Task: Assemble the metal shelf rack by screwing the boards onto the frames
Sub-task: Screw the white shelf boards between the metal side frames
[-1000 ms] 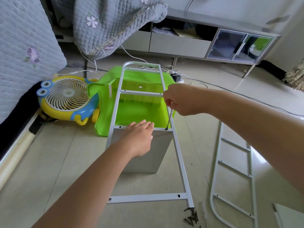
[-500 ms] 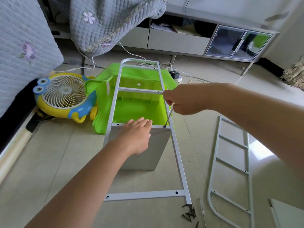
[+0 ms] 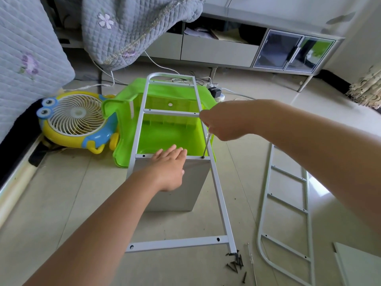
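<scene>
Bare tiled floor (image 3: pixel 61 203) lay open left of the grey metal ladder frame (image 3: pixel 218 199). A lime-green plastic tub (image 3: pixel 165 133) and yellow cartoon fan (image 3: pixel 76 118) blocked the far side; loose black screws (image 3: pixel 236 265) littered its near corner.

Pale glossy floor tiles (image 3: pixel 51 203) catch a bright patch of daylight at the right. A long low cabinet (image 3: pixel 218 49) with glass doors (image 3: pixel 292 51) runs along the far wall. A quilted grey bedspread (image 3: pixel 26 50) hangs down at the left edge.
</scene>
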